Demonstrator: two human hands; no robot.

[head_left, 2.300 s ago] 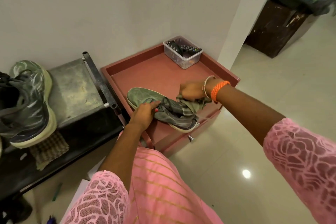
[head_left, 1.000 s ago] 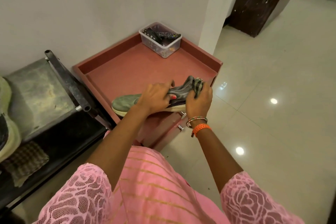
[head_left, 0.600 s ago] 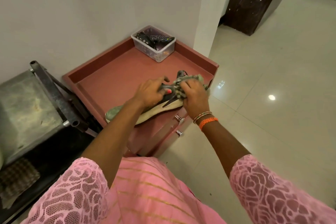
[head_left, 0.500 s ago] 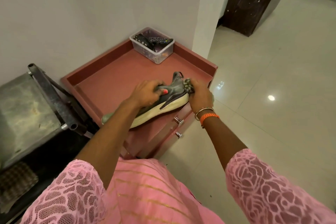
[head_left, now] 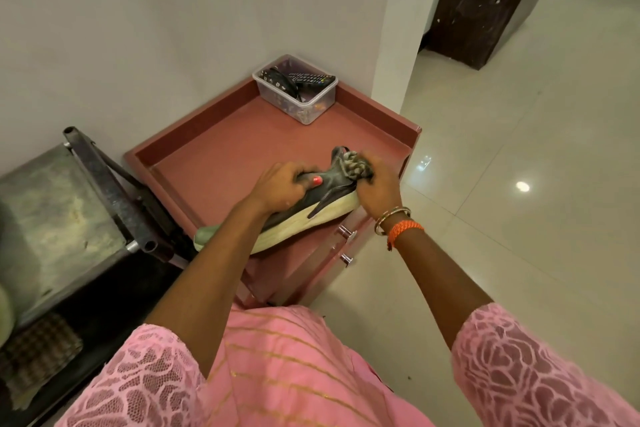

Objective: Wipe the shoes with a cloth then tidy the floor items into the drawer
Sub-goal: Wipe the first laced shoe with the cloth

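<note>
Your left hand [head_left: 278, 188] curls over the middle of the grey sneaker [head_left: 304, 210], fingers wrapped across its upper, thumb with a red-painted nail laid on the side; the grip is closed on the shoe. The sneaker lies tipped on its side on the reddish cabinet surface [head_left: 235, 152], pale sole toward you, green toe pointing left under your forearm, heel to the right near the front edge. Your right hand [head_left: 379, 189] closes its grip on a bunched checked cloth [head_left: 355, 165], pressed against the heel collar; the fingers are blurred. At the far corner of the surface, against the wall, stands a clear plastic box [head_left: 311, 104] holding remote controls [head_left: 310, 78]. Two drawer knobs [head_left: 346, 234] show below the front edge.
</note>
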